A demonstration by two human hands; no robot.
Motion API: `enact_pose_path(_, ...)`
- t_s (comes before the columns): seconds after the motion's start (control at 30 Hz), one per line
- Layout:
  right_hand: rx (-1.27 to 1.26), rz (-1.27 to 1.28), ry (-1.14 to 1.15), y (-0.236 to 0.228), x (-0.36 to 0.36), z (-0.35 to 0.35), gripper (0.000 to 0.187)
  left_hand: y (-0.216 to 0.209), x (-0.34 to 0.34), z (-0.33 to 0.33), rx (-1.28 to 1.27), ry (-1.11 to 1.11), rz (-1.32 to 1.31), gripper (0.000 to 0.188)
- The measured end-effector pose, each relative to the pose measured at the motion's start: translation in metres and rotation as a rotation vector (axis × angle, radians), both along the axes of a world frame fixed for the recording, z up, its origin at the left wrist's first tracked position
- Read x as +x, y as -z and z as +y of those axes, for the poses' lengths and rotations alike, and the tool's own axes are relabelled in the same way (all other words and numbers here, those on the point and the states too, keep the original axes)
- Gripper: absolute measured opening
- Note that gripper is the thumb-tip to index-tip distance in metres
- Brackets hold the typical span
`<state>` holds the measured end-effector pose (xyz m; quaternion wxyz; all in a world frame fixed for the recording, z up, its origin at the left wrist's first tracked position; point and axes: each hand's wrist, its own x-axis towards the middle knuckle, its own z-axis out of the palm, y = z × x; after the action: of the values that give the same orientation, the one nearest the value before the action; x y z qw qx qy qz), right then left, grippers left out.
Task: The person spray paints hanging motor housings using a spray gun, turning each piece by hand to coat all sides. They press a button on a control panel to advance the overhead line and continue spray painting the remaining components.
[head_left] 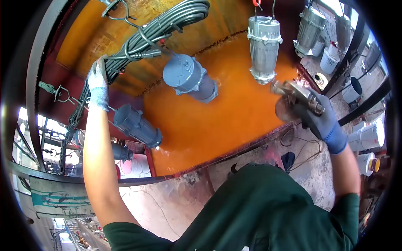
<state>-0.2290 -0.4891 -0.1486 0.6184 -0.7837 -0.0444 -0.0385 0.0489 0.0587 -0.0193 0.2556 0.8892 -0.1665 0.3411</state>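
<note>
Gripping a spray gun (305, 96) in right hand (328, 119), left hand (98, 81) against cable coil (167, 24), finger closure unclear

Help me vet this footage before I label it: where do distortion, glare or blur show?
Head view: toward the left rim, the metal frame looks bowed by the fisheye; strong light pales the left forearm; the spray gun in the right hand looks slightly blurred; daylight glares at upper right.
</note>
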Motion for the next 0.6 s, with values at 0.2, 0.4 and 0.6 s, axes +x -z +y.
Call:
enact_pose_path(0.2,0.224,-0.094,-0.05,0.076,-0.022,0.024,0.031,0.013,-0.033,-0.045,0.079,0.116,-0.08,0.048)
enact_pose_path(0.4,0.297,-0.004,0.096,0.077,-0.022,0.029,0.03,0.019,-0.065,-0.055,0.094,0.11,-0.111,0.05)
enact_pose_path(0.6,0.05,-0.154,-0.005,0.066,-0.031,0.03,0.027,0.024,-0.087,-0.088,-0.08,0.24,-0.076,0.046)
